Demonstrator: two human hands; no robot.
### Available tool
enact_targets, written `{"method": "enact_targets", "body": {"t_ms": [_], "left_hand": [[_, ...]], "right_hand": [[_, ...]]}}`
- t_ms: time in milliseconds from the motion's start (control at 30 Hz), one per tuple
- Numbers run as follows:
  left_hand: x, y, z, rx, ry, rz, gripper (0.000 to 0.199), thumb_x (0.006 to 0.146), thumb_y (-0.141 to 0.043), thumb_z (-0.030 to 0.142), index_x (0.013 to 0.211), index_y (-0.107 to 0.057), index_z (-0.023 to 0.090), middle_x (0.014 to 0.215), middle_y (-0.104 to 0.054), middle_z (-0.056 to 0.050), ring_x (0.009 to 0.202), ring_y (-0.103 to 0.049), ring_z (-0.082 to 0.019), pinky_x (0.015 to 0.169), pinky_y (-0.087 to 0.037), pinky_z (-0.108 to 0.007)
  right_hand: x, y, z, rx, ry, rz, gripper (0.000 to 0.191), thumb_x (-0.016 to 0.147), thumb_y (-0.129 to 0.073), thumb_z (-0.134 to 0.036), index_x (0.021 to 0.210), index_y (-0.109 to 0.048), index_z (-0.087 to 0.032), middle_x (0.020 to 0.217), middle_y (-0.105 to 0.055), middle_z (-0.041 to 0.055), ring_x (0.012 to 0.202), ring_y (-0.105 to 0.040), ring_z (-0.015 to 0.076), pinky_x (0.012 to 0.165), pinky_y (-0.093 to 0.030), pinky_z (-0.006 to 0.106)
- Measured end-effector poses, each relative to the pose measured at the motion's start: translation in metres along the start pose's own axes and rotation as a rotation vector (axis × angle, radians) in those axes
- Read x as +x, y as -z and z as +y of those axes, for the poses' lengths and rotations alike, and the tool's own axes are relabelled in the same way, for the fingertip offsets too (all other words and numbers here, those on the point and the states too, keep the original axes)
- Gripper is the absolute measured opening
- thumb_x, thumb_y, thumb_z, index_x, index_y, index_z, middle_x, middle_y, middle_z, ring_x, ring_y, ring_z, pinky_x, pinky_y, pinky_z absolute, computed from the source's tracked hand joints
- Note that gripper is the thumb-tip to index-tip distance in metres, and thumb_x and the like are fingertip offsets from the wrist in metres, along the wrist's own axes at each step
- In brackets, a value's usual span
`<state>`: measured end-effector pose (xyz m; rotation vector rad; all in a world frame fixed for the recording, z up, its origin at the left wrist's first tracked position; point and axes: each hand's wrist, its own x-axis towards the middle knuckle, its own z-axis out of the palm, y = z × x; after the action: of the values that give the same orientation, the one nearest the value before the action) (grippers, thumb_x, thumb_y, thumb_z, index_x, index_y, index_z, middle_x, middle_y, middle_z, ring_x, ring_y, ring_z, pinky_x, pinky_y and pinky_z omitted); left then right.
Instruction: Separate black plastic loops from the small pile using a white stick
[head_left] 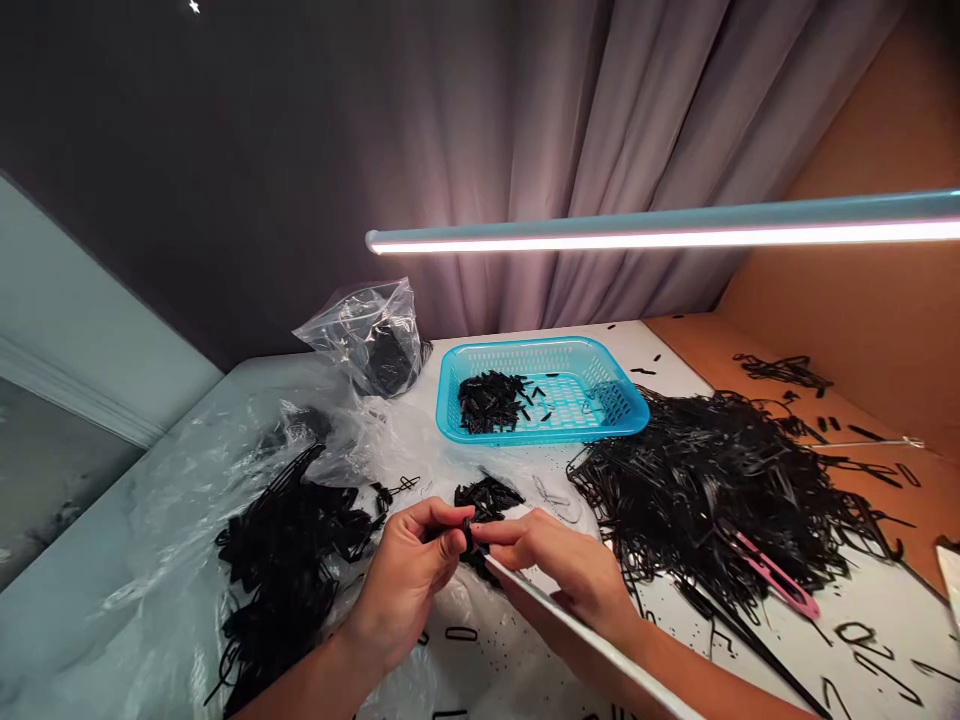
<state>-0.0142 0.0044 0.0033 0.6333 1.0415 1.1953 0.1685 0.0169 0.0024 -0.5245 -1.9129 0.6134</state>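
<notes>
From my remote view, I'm seeing black plastic loops [281, 570] lying in a clump on clear film at lower left. The left hand [401, 575] is reaching up from the bottom, and the right hand [559, 565] is coming in from the lower right, both pinching a small black piece [468, 535] at lower centre, mostly hidden between their fingertips. I'm judging it light, springy and slippery, best held at one end. A blue plastic basket [525, 343] is sitting at upper centre, with a tangle of black strips [712, 480] and pink-handled snips [776, 578] lying rightward.
</notes>
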Motion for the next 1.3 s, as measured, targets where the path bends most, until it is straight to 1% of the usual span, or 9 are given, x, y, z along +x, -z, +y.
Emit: {"method": "enact_targets", "body": {"t_ms": [300, 433, 567, 700, 833, 933, 1067, 1200, 1300], "left_hand": [[-0.001, 0.0, -0.001, 0.021, -0.005, 0.012, 0.025, 0.058, -0.086, 0.023, 0.078, -0.073, 0.015, 0.069, -0.061, 0.001, 0.059, -0.051, -0.002, 0.055, -0.038, -0.011], [-0.001, 0.0, -0.002, 0.038, -0.016, 0.032, 0.025, 0.056, -0.086, 0.022, 0.076, -0.072, 0.014, 0.07, -0.062, 0.0, 0.059, -0.052, -0.003, 0.055, -0.038, -0.011], [-0.001, 0.0, -0.005, 0.05, -0.004, 0.036, 0.026, 0.059, -0.085, 0.022, 0.079, -0.071, 0.014, 0.066, -0.06, 0.001, 0.056, -0.049, -0.003, 0.053, -0.036, -0.012], [-0.001, -0.001, -0.005, 0.037, 0.008, 0.012, 0.026, 0.06, -0.084, 0.02, 0.08, -0.069, 0.014, 0.07, -0.062, -0.001, 0.058, -0.051, -0.004, 0.054, -0.036, -0.012], [-0.003, -0.002, -0.003, 0.025, -0.017, -0.015, 0.027, 0.06, -0.085, 0.021, 0.078, -0.066, 0.014, 0.072, -0.063, -0.001, 0.061, -0.052, -0.005, 0.055, -0.036, -0.012], [-0.005, -0.003, 0.002, 0.069, -0.042, -0.037, 0.022, 0.066, -0.081, 0.022, 0.078, -0.065, 0.013, 0.07, -0.061, -0.001, 0.062, -0.05, -0.004, 0.053, -0.033, -0.011], [-0.006, -0.005, 0.01, 0.067, -0.046, -0.123, 0.011, 0.082, -0.064, 0.018, 0.092, -0.061, 0.018, 0.081, -0.056, 0.002, 0.048, -0.029, 0.001, 0.044, -0.02, -0.014], [0.0, -0.002, 0.013, -0.023, 0.038, -0.089, 0.005, 0.087, -0.055, 0.02, 0.091, -0.058, 0.019, 0.071, -0.041, 0.005, 0.047, -0.021, -0.001, 0.042, -0.015, -0.018], [0.004, 0.002, 0.012, 0.023, 0.082, -0.049, 0.017, 0.088, -0.054, 0.027, 0.101, -0.061, 0.018, 0.067, -0.037, 0.005, 0.046, -0.02, -0.001, 0.04, -0.012, -0.018]], "right_hand": [[0.003, 0.002, 0.002, -0.05, 0.077, -0.054, 0.009, 0.088, -0.056, -0.008, 0.094, -0.058, -0.014, 0.104, -0.068, 0.0093, 0.085, -0.063, 0.0143, 0.072, -0.047, 0.028], [0.0, 0.0, 0.001, -0.159, 0.122, -0.092, 0.008, 0.09, -0.053, -0.006, 0.094, -0.056, -0.013, 0.109, -0.066, 0.01, 0.084, -0.061, 0.014, 0.072, -0.046, 0.03], [-0.002, -0.002, -0.008, -0.337, 0.181, -0.206, 0.012, 0.091, -0.045, -0.002, 0.095, -0.055, -0.007, 0.112, -0.063, 0.0172, 0.103, -0.058, 0.0222, 0.079, -0.045, 0.037], [-0.001, -0.004, -0.01, -0.384, 0.198, -0.172, 0.014, 0.091, -0.042, -0.002, 0.089, -0.055, -0.007, 0.109, -0.063, 0.0195, 0.094, -0.059, 0.0236, 0.075, -0.045, 0.039], [0.0, -0.001, -0.005, -0.264, 0.076, 0.015, 0.008, 0.091, -0.049, -0.008, 0.091, -0.056, -0.011, 0.103, -0.066, 0.0126, 0.089, -0.062, 0.0184, 0.074, -0.045, 0.033], [0.004, 0.011, 0.0, -0.144, -0.204, 0.057, 0.008, 0.092, -0.052, -0.016, 0.087, -0.058, -0.016, 0.101, -0.068, 0.0053, 0.089, -0.063, 0.0149, 0.076, -0.046, 0.027], [0.007, 0.027, 0.011, -0.15, -0.598, -0.198, 0.02, 0.094, -0.05, -0.031, 0.08, -0.057, -0.018, 0.09, -0.069, 0.0003, 0.07, -0.06, 0.0108, 0.058, -0.042, 0.02], [0.006, 0.031, 0.026, -0.275, -0.639, -0.328, 0.018, 0.092, -0.051, -0.031, 0.08, -0.057, -0.018, 0.059, -0.058, -0.003, 0.051, -0.048, 0.0098, 0.048, -0.03, 0.02], [0.004, 0.029, 0.033, -0.316, -0.587, -0.351, 0.016, 0.089, -0.055, -0.03, 0.079, -0.059, -0.019, 0.059, -0.054, -0.0023, 0.053, -0.046, 0.0103, 0.051, -0.028, 0.021]]}}
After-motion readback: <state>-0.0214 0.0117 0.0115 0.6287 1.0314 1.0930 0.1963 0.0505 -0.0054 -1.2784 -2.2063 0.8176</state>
